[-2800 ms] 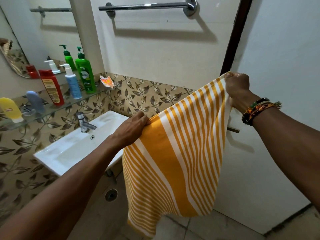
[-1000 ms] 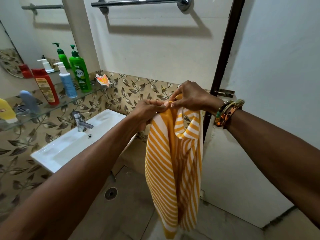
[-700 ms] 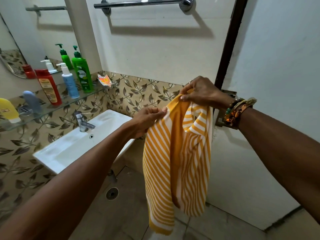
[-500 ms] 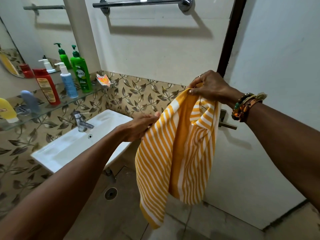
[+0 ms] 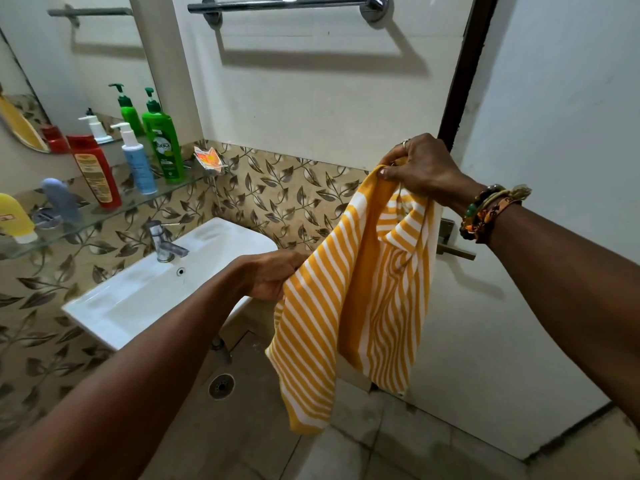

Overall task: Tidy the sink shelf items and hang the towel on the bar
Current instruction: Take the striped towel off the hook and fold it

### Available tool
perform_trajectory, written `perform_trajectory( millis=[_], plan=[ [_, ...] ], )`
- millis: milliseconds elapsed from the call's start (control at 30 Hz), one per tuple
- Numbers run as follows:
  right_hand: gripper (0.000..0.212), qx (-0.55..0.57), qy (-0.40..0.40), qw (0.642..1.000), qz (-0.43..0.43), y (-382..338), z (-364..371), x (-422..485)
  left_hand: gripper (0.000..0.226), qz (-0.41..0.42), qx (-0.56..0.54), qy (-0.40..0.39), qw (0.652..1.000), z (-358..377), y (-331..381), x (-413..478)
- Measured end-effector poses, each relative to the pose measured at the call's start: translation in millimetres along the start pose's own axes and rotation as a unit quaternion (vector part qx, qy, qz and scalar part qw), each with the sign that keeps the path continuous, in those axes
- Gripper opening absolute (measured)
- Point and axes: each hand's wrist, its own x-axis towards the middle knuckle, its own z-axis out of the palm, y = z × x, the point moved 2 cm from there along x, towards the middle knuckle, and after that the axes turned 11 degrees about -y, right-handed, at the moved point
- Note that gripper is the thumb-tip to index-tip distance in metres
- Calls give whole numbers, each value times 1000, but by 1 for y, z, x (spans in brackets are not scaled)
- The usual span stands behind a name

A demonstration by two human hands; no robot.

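Yellow-and-white striped towel (image 5: 349, 289) hangs in the air just right of the sink (image 5: 138, 299), held by both hands, not on the bar. It is folded over on itself and the bottom end dangles below sink level, off the floor.

Right hand (image 5: 422, 168) is up and right of the sink. Thumb and fingers are clamped together on the bunched top corner of the towel. There is a ring (image 5: 404, 143) on one finger and beaded bracelets (image 5: 485, 213) on the wrist.

Left hand (image 5: 270, 275) is at the sink's right end, fingers curled onto the towel's left edge. The fingertips are hidden by cloth.

Chrome towel bar (image 5: 287, 3) is on the wall high above the sink's right end, bare, well apart from the towel.

Glass shelf (image 5: 114, 213) runs along the wall above the back of the sink. All the bottles on it stand upright:
- a green pump bottle (image 5: 162, 147) nearest the corner
- a blue pump bottle (image 5: 136, 164) just beside it
- a red bottle (image 5: 94, 171)
- a grey-blue bottle (image 5: 60, 200)
- a yellow bottle (image 5: 14, 216) at the frame edge

An orange packet (image 5: 207, 159) sits at the shelf's corner end. Mirror (image 5: 69, 64) above the shelf reflects the bottles.

Chrome faucet (image 5: 162, 240) is at the sink's back rim. Floor drain (image 5: 221, 386) is below the sink's right end. White door (image 5: 554, 168) is far right of the sink, its handle (image 5: 453, 251) partly behind the towel.
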Motion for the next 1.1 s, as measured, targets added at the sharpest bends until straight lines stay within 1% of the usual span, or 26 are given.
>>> perform_trajectory(
  millis=[67,133,200,267,333,400,433,533,567,600,700,733,767,833,867,900,967,1033,1100],
  plan=[
    [21,3,4,1000,1,-1,3,0,22,22,-18,-22,999,2,-2,2],
    [22,2,1,1000,0,-1,5,0,22,45,-29,-49,997,8,3,1],
    [22,-1,-5,1000,-2,-1,6,0,21,50,17,-49,997,15,9,1],
    [21,-1,-8,1000,0,0,5,0,25,49,121,6,991,20,15,2],
    [20,4,-3,1000,8,3,2,0,27,62,211,76,973,20,19,5],
    [20,6,5,1000,20,8,-1,-1,28,81,269,142,949,18,20,5],
    [20,6,5,1000,26,11,-2,-1,30,91,305,181,931,16,22,3],
    [19,9,-6,999,36,18,0,-4,32,97,445,300,838,10,27,1],
    [19,12,-6,999,38,19,1,-5,30,89,465,317,822,8,28,3],
    [19,16,-3,999,41,19,1,-5,28,85,469,317,820,6,27,5],
    [18,20,-3,999,44,20,0,-5,33,104,416,296,853,3,22,5],
    [19,16,-5,999,41,20,0,-6,35,115,403,307,854,2,22,4],
    [19,10,-6,999,36,20,-1,-7,33,123,411,335,839,1,22,1],
    [19,3,-3,1000,28,19,-1,-7,29,122,463,407,778,0,23,0],
    [19,2,1,1000,25,18,0,-8,28,114,479,439,752,0,23,0],
    [19,3,4,1000,23,18,0,-8,27,108,481,466,735,-1,23,-1],
    [20,4,9,1000,22,17,0,-8,24,113,467,505,717,-3,24,-3],
    [20,1,9,1000,19,16,0,-8,27,129,451,528,708,-6,24,-7],
    [21,-5,12,1000,15,14,-1,-7,26,175,457,529,694,-8,23,-11]
  ],
)
